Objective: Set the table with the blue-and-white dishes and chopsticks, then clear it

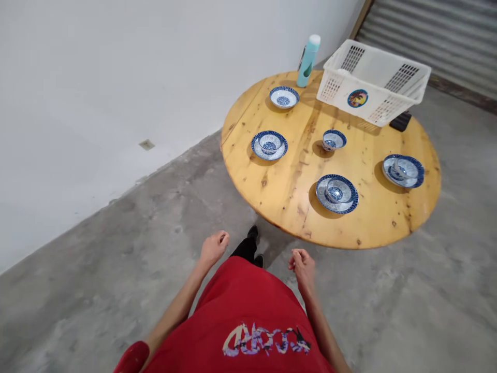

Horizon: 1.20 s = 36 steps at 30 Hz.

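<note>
My left hand [213, 247] and my right hand [302, 264] hang in front of my red shirt, both curled into loose fists with nothing in them. Ahead stands a round wooden table [287, 207]. On it are blue-and-white dishes: a plate with a bowl [337, 193] nearest me, another plate with a bowl [269, 144] at the left, a lone small bowl [334, 140] in the middle, a plate with a cup [403, 170] at the right and an empty dish [284, 97] at the back. Neither hand touches the table.
A white plastic basket [373, 83] sits at the table's far side, with a teal bottle [308, 60] to its left and a dark flat object [400, 122] by its near corner. White wall on the left, concrete floor [97, 269] all around, a corrugated shutter at back right.
</note>
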{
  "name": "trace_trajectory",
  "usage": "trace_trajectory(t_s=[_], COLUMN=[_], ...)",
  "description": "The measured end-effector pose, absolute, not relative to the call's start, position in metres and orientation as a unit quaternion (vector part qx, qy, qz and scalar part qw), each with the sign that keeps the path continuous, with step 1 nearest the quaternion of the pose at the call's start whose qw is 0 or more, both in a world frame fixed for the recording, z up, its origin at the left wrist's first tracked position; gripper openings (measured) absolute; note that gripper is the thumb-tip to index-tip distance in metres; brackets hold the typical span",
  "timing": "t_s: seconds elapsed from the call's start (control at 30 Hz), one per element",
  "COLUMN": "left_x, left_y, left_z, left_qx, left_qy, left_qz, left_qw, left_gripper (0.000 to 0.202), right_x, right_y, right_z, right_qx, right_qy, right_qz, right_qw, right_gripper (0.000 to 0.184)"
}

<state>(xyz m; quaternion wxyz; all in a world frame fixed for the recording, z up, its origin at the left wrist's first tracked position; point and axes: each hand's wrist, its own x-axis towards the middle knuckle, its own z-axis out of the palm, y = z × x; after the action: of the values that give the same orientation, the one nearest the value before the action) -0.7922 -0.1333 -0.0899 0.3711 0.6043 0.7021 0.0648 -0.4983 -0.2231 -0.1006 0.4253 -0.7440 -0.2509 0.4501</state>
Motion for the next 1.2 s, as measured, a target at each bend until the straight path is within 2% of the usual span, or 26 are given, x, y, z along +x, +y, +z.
trace_trajectory(t_s=[0.33, 0.67, 0.97, 1.2], left_x=[-0.819, -0.948, -1.062, -1.04], left_y=[-0.123, -0.078, 0.027, 0.135], left_z=[-0.098, -0.108, -0.118, -0.109], left_qx=[0.591, 0.527, 0.525, 0.596], left_qy=[0.7, 0.731, 0.726, 0.652], left_qz=[0.102, 0.139, 0.139, 0.162], left_qw=[0.387, 0.41, 0.423, 0.44], left_gripper=[0.027, 0.027, 0.025, 0.025], right_x=[-0.502, -0.594, -0.726, -0.749], right_y=[-0.249, -0.129, -0.036, -0.004], right_z=[-0.108, -0.087, -0.09, -0.074], right_qx=[-0.777, -0.749, -0.717, -0.745], right_qy=[-0.229, -0.304, -0.286, -0.238], right_qz=[0.419, 0.43, 0.452, 0.4], right_qw=[0.411, 0.402, 0.448, 0.477], right_gripper=[0.031, 0.033, 0.029, 0.031])
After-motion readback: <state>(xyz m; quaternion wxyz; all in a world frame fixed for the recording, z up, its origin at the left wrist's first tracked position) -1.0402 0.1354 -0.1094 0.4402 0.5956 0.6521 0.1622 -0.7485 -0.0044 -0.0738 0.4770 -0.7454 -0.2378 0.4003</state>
